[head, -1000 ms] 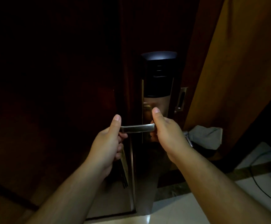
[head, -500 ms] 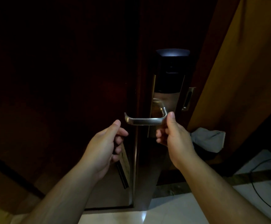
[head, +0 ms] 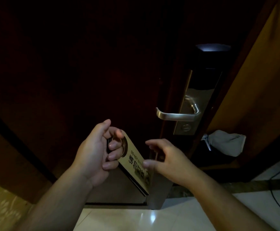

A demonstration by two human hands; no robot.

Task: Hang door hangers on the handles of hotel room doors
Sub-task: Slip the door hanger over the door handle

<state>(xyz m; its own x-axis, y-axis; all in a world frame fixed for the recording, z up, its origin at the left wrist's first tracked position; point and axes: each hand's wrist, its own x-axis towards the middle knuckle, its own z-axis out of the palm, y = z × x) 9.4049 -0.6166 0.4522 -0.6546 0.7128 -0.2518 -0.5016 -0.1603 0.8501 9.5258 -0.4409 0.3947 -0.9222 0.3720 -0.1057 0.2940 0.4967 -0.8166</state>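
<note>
Door hanger point(head: 132, 162) held below-left of the lever handle point(head: 176, 116).
The left hand point(head: 92, 157) grips its hole end, long axis slanting down away from the handle; the right hand point(head: 167, 159), nearer the handle, is unclenched, thumb at its edge.

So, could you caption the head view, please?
Left hand grips a door hanger below the handle; right hand open nearby.

Brushed-metal handle point(head: 177, 115), dark wooden door point(head: 85, 72), glossy tiled floor point(head: 135, 217).
</note>
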